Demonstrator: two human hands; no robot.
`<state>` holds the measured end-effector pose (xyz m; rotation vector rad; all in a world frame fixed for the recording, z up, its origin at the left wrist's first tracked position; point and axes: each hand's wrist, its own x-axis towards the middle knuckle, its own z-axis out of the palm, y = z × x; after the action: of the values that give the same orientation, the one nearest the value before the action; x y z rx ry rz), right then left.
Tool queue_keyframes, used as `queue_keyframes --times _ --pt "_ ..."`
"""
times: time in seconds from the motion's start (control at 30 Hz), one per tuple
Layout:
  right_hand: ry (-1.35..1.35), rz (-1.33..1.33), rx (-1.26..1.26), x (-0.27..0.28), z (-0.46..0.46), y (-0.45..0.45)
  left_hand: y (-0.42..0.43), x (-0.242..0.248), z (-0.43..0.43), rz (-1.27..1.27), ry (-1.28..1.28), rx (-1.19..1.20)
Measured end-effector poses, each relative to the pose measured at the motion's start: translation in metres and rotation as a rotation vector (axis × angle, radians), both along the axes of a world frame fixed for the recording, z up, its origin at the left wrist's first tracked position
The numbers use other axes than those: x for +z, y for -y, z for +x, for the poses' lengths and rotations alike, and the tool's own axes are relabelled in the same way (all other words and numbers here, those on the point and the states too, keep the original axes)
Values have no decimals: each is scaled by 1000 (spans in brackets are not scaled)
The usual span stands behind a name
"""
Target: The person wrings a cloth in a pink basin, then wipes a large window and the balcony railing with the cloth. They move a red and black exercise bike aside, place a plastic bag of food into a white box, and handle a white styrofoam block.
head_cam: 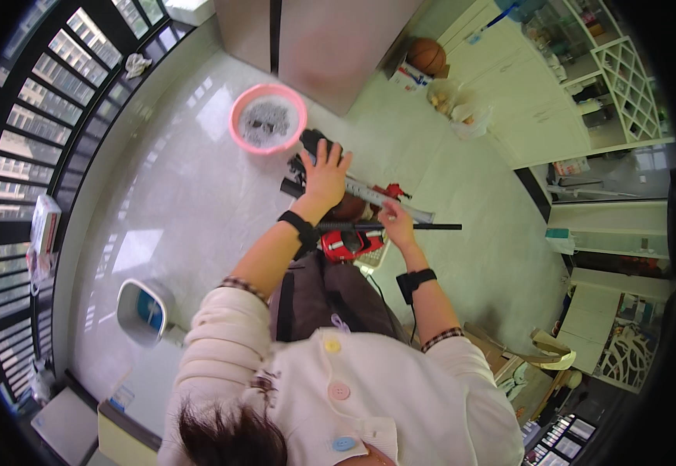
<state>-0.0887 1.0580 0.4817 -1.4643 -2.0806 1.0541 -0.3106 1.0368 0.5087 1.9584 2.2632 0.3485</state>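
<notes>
My left hand (325, 177) lies with its fingers spread over dark objects and the end of a grey perforated strip (367, 192); whether it grips anything is not clear. My right hand (396, 221) is at the strip's other end, fingers curled, by a long thin black rod (442, 227); its hold is unclear. Under the rod is a red toy car (343, 244) on a light plastic basket (374, 258). Beyond the strip a small red toy figure (395, 190) shows. A black tube end (291, 187) sticks out beside my left hand, and a black object (313, 138) lies beyond its fingertips.
A pink basin (234, 119) of sudsy water with dark items stands on the floor ahead. A grey bin (166, 297) is at left. Farther right are a basketball (426, 56), plastic bags (470, 120) and white cabinets (507, 87). Cardboard (485, 349) lies at lower right.
</notes>
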Motion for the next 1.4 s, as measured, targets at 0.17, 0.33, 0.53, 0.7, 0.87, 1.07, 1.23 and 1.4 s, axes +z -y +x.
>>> queue_keyframes --times 0.17,0.33,0.53,0.7,0.87,1.07,1.23,1.4 --pt "187 -28 32 -18 -5 16 -29 -49 -20 -88 84 4" --pt "215 -20 -7 -8 -33 -2 -21 -59 -19 -32 86 -53" --pt "268 -55 156 7 -112 -23 -14 -62 -35 22 177 -37" --pt "338 254 406 -5 -177 -42 -22 -72 -75 157 228 -91" --pt "488 57 419 -14 -215 -65 -35 -86 -102 230 209 -85" --pt "765 126 533 -41 -228 -101 -74 -87 -106 324 243 -33" --pt "699 386 563 -61 -238 -134 -110 -90 -115 328 251 -50" --pt "573 376 646 -74 -232 -151 -121 -93 -114 301 219 -34"
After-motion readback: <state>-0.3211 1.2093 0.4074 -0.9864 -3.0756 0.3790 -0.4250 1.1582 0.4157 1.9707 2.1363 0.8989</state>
